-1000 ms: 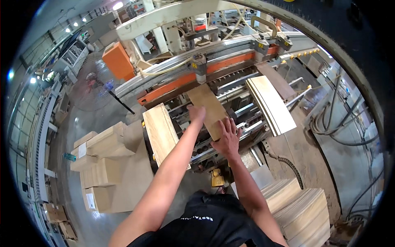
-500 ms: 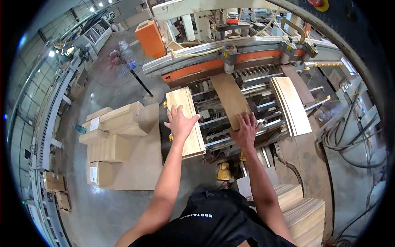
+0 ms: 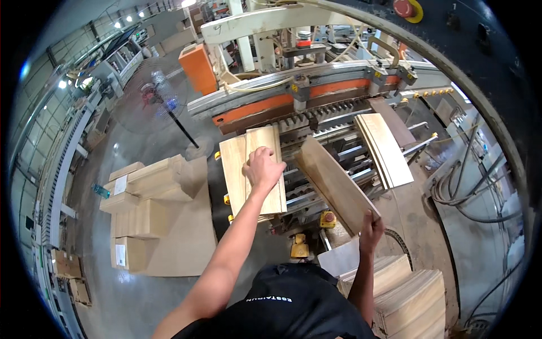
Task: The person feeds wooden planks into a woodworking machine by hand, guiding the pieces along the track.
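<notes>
My left hand (image 3: 264,172) lies across a pale wooden board (image 3: 271,199), its fingers bent over that board's surface and edge. Beneath, and showing to the left, is another light board (image 3: 234,169) at the machine's left end. Low on the right, my right hand (image 3: 371,230) is closed on the near end of a brown board (image 3: 341,189). This board is lifted and tilted, with its far end pointing toward the machine rails. To its right, a small stack of pale boards (image 3: 385,150) rests on the machine.
Cartons and bundled boards (image 3: 152,217) stand on a cardboard sheet (image 3: 186,248) at left, with a pedestal fan (image 3: 149,96) behind. An orange-edged machine beam (image 3: 254,110) crosses the far side. Stacked boards (image 3: 415,308) sit near my right side; cables (image 3: 457,195) hang beyond.
The brown board has been picked up off the rails and drawn toward me, tilting, in my right hand. Under my left hand, the top pale board has shifted right, exposing another below.
</notes>
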Tool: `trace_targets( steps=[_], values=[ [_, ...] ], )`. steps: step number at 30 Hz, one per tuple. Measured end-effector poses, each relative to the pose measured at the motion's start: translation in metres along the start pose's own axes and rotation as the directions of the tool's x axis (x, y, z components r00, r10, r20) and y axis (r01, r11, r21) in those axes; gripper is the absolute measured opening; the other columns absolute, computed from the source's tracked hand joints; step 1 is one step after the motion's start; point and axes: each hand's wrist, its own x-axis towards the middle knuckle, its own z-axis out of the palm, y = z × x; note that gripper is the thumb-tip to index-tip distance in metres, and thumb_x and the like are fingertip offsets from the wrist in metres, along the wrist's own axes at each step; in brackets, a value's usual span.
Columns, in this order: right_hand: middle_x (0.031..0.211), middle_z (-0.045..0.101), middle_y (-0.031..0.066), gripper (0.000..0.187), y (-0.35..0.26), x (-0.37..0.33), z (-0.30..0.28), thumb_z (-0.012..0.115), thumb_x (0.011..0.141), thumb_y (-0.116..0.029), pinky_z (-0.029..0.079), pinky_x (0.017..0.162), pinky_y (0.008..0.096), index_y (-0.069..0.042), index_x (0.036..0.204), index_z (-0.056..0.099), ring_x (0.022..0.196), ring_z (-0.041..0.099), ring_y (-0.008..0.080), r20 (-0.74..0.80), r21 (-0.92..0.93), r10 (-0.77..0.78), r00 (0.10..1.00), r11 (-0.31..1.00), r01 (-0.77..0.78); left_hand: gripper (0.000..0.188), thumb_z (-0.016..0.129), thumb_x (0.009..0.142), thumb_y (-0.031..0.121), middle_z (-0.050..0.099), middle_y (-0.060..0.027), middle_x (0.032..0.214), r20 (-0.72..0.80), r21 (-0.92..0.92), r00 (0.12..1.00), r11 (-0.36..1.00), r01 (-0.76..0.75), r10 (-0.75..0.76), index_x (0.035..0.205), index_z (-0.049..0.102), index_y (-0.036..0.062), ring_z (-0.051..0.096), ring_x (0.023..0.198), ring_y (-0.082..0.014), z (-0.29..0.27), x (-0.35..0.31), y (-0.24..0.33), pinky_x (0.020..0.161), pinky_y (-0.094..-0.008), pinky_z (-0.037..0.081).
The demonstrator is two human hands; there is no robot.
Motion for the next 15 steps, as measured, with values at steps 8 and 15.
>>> trace_targets(
  steps=[8, 15],
  values=[
    [0.074, 0.057, 0.0012, 0.025, 0.005, -0.02, -0.071, 0.056, 0.096, -0.024, 0.047, 0.06, 0.0278, -0.004, 0.08, 0.057, 0.066, 0.052, 0.0104, -0.332, 0.435, 0.156, 0.93, 0.9, 0.005, 0.043, 0.071, 0.068, 0.033, 0.056, -0.0062, 0.12, 0.129, -0.104, 0.991, 0.995, -0.014, 0.027, 0.105, 0.064, 0.0117, 0.045, 0.12, -0.026, 0.05, 0.032, 0.057, 0.099, -0.0512, 0.032],
    [0.115, 0.057, 0.0117, 0.046, -0.006, -0.005, -0.102, 0.041, 0.099, -0.037, 0.048, 0.085, 0.0352, 0.003, 0.12, 0.052, 0.103, 0.057, 0.0214, -0.293, 0.577, 0.286, 0.912, 0.814, -0.07, 0.039, 0.07, 0.073, 0.033, 0.043, -0.0128, 0.134, -0.004, -0.091, 0.998, 0.994, 0.059, -0.06, 0.102, 0.06, 0.0084, 0.037, 0.125, -0.0338, 0.09, 0.038, 0.034, 0.098, -0.0509, 0.033]
  ],
)
